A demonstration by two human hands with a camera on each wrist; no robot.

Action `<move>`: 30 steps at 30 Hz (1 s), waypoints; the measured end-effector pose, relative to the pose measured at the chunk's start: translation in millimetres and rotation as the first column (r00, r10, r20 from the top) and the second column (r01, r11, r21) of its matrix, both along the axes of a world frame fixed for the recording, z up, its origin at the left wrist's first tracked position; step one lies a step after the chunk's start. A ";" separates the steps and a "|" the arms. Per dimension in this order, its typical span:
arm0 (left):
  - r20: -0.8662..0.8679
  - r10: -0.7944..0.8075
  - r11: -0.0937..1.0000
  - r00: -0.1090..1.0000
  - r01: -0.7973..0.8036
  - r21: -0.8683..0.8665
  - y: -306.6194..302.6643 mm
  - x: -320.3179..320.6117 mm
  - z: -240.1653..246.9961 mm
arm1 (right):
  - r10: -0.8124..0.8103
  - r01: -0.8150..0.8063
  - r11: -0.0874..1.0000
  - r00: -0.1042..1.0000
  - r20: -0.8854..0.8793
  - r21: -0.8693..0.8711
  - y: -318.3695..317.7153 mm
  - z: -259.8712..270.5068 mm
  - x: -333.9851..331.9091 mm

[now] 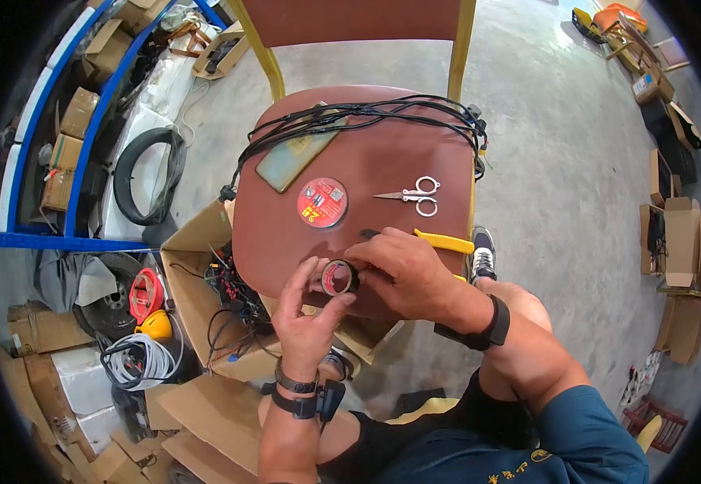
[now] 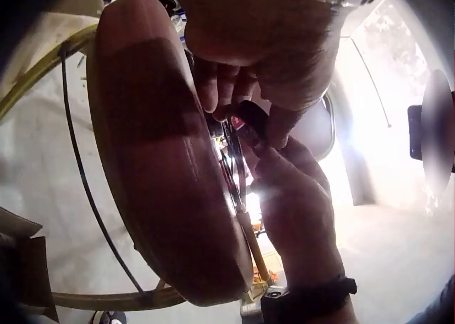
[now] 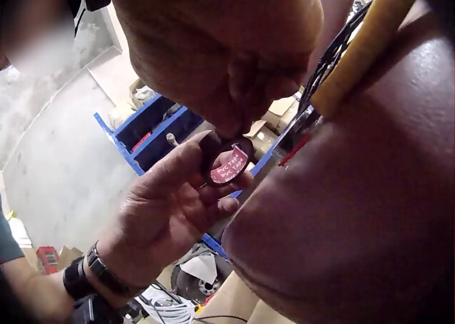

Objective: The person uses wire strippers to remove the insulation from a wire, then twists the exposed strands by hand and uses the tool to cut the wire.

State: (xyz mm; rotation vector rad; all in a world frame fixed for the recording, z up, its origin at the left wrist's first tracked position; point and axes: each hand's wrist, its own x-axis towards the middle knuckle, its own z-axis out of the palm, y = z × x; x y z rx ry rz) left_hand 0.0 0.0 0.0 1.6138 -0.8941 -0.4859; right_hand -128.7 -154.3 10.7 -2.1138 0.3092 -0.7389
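Chair seat (image 1: 286,250), cables (image 1: 310,121) across 12 o'clock. Right hand (image 1: 407,270) at 5 o'clock, fingers pinching at rim; left hand (image 1: 304,315) at 6, fingers grasping tape roll (image 1: 331,278), held at seat's 6 o'clock edge. Likely freeing tape end: keep roll steady, lift edge by nail, peel evenly, avoid tearing.

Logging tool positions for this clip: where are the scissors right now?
In the head view, the scissors lie on the chair seat, right of the round red disc and just above the yellow handle.
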 end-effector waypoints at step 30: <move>-0.085 0.086 0.996 0.993 -0.082 0.042 -4.0 9.1 9.5 | 0.078 -0.067 0.941 0.997 -0.021 0.332 13.6 18.3 11.2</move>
